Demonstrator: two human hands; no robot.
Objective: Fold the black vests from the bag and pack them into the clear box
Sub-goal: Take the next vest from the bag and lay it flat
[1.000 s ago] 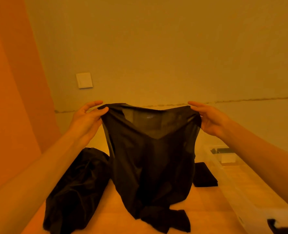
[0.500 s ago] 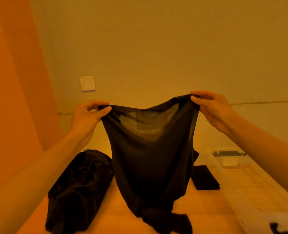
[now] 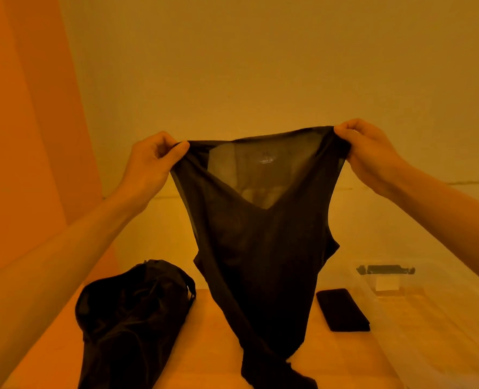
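A thin black vest (image 3: 260, 248) hangs spread in front of me, its V-neck facing me and its lower end crumpled on the table. My left hand (image 3: 151, 161) pinches its left shoulder strap. My right hand (image 3: 370, 153) pinches the right strap, slightly higher. The black bag (image 3: 129, 324) lies on the table at the lower left, under my left forearm. The clear box (image 3: 417, 327) stands at the right, its rim and a black latch visible. A folded black vest (image 3: 342, 310) lies on the table beside the box's left wall.
The wooden table (image 3: 204, 346) runs up to a plain wall at the back. An orange panel (image 3: 22, 136) closes the left side.
Both hands have lifted the vest higher and pulled its shoulders wider apart, so it hangs straighter. The fingers have curled tighter on the straps.
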